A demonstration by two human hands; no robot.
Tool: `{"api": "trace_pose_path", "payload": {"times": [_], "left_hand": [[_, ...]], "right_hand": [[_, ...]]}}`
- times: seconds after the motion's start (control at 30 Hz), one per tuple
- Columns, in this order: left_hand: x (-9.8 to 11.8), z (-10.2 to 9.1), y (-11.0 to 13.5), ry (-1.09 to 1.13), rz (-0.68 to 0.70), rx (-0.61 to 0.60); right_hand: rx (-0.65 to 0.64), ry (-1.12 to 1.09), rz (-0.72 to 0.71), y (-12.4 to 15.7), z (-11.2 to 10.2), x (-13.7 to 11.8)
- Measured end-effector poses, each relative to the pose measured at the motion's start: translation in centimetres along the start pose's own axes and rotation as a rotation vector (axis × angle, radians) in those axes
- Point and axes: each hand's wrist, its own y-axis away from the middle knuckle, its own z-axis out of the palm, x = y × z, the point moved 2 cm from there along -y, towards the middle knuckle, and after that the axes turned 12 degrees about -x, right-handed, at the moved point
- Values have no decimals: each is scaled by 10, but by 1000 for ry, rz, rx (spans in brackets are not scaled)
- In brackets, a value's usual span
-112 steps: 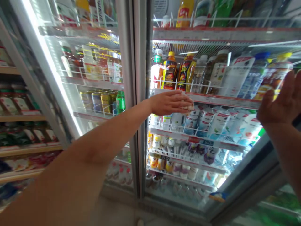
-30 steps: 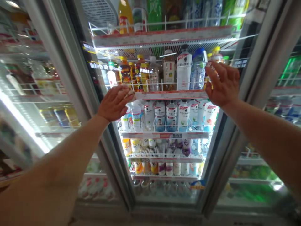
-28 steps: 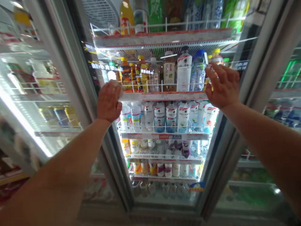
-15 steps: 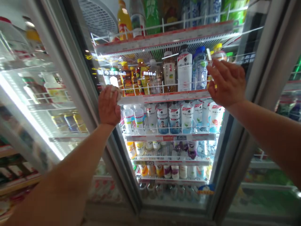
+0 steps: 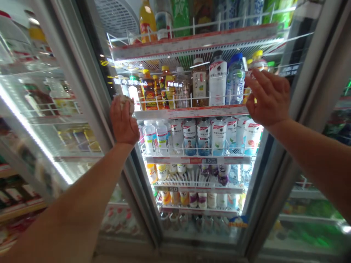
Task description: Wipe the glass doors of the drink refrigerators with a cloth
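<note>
My left hand (image 5: 123, 122) is closed over a crumpled whitish cloth (image 5: 128, 104), pressed to the left edge of the cooler's glass door beside the grey frame (image 5: 94, 76). Part of the cloth is hidden under the fingers, and whether it is fabric or paper is hard to tell. My right hand (image 5: 270, 96) is raised at the right side of the same door, its fingers apart and slightly bent, with nothing in them. Behind the glass, near that hand, stands a blue-capped bottle (image 5: 236, 78).
Wire shelves with drink bottles fill the lit cooler; a white label bottle (image 5: 218, 82) stands mid-shelf. A price rail (image 5: 189, 112) runs between both hands. A blue and orange sticker (image 5: 238, 221) is low on the door. More glass doors flank it, with a bright light strip (image 5: 35, 135) at left.
My left hand has shifted slightly left toward the door frame with the cloth. My right hand keeps nearly the same pose, and the view has moved a little.
</note>
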Motion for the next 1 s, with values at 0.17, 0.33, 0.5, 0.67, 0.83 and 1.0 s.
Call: {"api": "trace_pose_path", "payload": {"times": [0.17,0.33,0.5,0.67,0.83,1.0], "left_hand": [[-2,5,-4,11,204,-239],[-1,2,-5,5,114,-150],[5,-4,-6,35,19,-139],[25,0,-7,74,-112,-49],[82,25,-34,86,-141,85],[175,45,-89,76,413,2]], "right_hand": [[19,43,-19,0,0,0],[20,33,-17,0,0,0],[11,-12,-14,0,1,1],[76,41,-54,1,3,0],[109,43,-106,2,4,3],[144,37,-325,5,1,4]]}}
